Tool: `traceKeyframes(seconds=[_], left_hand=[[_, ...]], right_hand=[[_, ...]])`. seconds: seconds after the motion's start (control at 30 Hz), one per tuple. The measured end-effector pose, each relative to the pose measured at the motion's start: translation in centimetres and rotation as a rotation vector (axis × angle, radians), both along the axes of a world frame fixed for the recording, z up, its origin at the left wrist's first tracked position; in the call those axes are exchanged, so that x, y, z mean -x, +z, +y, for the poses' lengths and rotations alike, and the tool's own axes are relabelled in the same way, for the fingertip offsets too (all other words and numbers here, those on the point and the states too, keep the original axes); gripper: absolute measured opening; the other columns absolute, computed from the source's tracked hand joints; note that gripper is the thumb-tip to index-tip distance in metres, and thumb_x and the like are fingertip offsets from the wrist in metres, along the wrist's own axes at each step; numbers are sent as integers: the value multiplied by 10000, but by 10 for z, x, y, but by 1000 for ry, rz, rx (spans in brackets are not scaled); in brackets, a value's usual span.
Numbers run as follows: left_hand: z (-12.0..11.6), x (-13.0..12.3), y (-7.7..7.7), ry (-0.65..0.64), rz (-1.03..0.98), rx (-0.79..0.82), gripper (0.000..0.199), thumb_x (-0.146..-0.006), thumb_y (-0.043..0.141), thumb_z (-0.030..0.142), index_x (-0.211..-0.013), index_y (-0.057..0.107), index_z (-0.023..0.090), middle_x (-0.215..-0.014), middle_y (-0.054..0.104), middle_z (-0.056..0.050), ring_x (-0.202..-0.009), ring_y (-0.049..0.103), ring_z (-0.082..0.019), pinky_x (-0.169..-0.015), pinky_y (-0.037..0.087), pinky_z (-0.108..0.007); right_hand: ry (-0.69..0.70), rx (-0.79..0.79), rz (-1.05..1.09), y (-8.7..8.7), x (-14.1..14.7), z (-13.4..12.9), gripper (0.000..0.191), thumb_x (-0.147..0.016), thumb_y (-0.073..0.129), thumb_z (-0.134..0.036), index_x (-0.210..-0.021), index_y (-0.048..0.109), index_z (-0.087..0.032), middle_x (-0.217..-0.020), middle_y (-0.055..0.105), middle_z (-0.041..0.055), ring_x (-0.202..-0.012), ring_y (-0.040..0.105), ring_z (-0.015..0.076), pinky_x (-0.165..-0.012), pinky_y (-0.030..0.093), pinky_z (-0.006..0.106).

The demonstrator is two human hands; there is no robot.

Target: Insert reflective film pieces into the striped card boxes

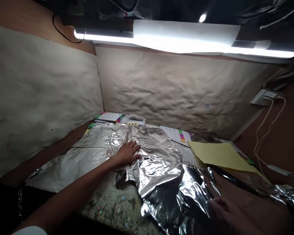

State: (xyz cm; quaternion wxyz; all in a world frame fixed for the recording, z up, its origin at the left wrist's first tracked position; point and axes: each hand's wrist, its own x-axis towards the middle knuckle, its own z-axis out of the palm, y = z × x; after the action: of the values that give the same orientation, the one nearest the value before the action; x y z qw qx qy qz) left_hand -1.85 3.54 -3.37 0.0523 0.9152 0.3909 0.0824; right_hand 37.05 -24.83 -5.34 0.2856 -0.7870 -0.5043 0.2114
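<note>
A large, wrinkled sheet of silver foil (pixel 154 153) covers much of the worktable and runs towards the lower right. My left hand (pixel 128 152) rests palm down on it near the middle, fingers stretched out. At the lower right, in dim light, the fingers of my right hand (pixel 219 209) are curled closed at the foil's near edge, where the sheet looks lifted and creased. Exactly how these fingers grip is hard to see in the shadow. Between the two hands the foil's near side hangs in folds.
A yellow paper sheet (pixel 220 155) lies at the right, beside printed cards (pixel 175 133). A stack of colourful booklets (pixel 109 117) and a clear plastic piece (pixel 134 119) stand at the back. White cables (pixel 258 137) hang at the right. Small dots speckle the bare tabletop (pixel 112 202).
</note>
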Motion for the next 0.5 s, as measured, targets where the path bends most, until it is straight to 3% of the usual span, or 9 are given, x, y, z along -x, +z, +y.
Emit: traceKeyframes(seconds=[0.1,0.27,0.43,0.5], left_hand=[[4,4,-4,-19,60,-22,589,-959,398,573,-1471,401,281,-1555,346,-119,-1441,281,-328,-1144,235,-531],[13,5,-14,5,71,-75,561,-971,389,533,-1464,426,269,-1554,349,-125,-1441,280,-336,-1135,246,-519],[15,4,-17,-36,90,-133,579,-970,384,534,-1474,417,251,-1541,374,-132,-1429,306,-344,-1123,261,-522],[15,4,-16,-44,98,-133,589,-970,371,546,-1478,410,251,-1545,367,-133,-1429,305,-349,-1114,274,-532]], right_hand=[[69,236,-16,21,0,8,467,-820,504,-663,-695,634,-233,-699,723,52,-703,690,254,-635,507,348],[71,287,-91,51,13,4,408,-821,567,-554,-655,584,-182,-669,683,38,-675,627,211,-581,401,281],[9,209,237,57,22,-1,386,-758,672,-524,-668,533,-175,-557,538,-21,-524,486,120,-480,325,230],[-36,144,419,64,23,-3,397,-758,682,-549,-788,569,-169,-543,475,-57,-478,418,93,-453,294,218]])
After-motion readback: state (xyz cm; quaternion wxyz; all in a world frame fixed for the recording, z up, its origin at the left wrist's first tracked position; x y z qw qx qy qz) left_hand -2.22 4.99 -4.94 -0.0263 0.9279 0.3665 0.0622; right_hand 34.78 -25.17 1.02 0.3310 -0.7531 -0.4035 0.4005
